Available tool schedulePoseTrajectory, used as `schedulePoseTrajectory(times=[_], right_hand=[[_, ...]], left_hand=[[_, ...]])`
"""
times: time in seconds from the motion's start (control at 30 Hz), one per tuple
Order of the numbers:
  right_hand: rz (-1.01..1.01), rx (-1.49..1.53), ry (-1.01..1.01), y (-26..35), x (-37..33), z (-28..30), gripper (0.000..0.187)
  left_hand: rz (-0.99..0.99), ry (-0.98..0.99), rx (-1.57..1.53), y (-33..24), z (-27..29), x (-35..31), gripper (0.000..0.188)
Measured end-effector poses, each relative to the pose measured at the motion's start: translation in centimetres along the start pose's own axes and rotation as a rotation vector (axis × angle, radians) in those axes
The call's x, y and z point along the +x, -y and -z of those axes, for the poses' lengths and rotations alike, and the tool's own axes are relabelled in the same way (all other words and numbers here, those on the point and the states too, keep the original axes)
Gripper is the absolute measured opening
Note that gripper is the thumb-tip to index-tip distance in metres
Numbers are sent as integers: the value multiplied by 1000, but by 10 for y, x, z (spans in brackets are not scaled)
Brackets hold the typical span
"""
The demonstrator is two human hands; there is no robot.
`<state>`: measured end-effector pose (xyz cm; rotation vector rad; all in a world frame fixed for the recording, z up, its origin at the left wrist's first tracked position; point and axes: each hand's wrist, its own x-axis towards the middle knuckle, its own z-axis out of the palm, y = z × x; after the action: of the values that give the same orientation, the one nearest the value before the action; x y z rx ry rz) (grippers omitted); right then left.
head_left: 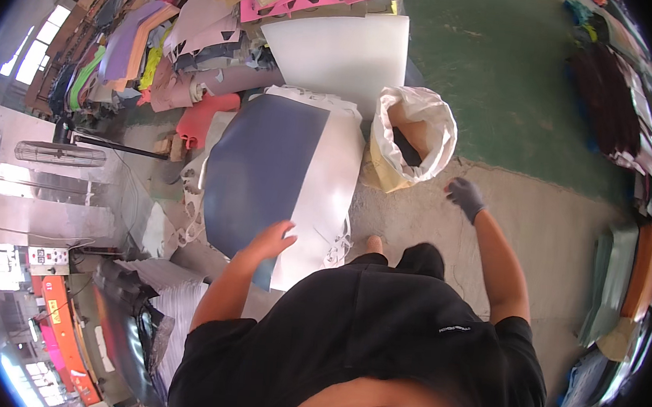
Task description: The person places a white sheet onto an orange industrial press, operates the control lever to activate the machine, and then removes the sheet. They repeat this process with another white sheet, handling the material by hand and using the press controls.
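Observation:
My bare left hand (268, 241) is over the lower edge of a large dark blue-grey sheet (264, 164), thumb and fingers apart and holding nothing. Whether it touches the sheet, I cannot tell. A whitish sheet (328, 181) lies beside the dark one on the same stack, with ragged cut strips along its edges. My right hand (464, 197), in a grey glove, hangs out to the right with loosely bent, parted fingers and nothing in them. Closest to it stands an open white sack (442, 136) with a rolled rim and something dark inside.
Behind the stack leans a big white sheet (345, 52). Piles of coloured sheet material (132, 43) fill the far left, near a fan (60, 154). More stacks (605, 111) line the right side. An orange machine (63, 328) and a white stack (176, 306) are at the lower left.

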<state>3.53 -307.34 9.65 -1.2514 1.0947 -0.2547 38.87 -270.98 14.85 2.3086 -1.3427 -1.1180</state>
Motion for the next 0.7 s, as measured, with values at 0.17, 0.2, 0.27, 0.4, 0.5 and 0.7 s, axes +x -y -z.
schedulePoseTrajectory(times=[0.17,0.2,0.27,0.4,0.5,0.7], right_hand=[[144,-107,-92,89,134,74,23],[170,-233,-130,108,169,83,26],[247,-395,-108,152,238,100,29],[404,-657,-121,229,359,97,31],[629,-920,-69,274,427,84,40],[468,-1139,-155,309,531,36,60]], left_hand=[[128,-103,220,-69,88,96,40],[127,-186,355,-77,94,110,40],[201,-242,262,-98,87,137,40],[230,-56,153,-134,63,176,42],[320,171,-47,-147,53,199,42],[320,-67,-11,-132,73,253,41]])
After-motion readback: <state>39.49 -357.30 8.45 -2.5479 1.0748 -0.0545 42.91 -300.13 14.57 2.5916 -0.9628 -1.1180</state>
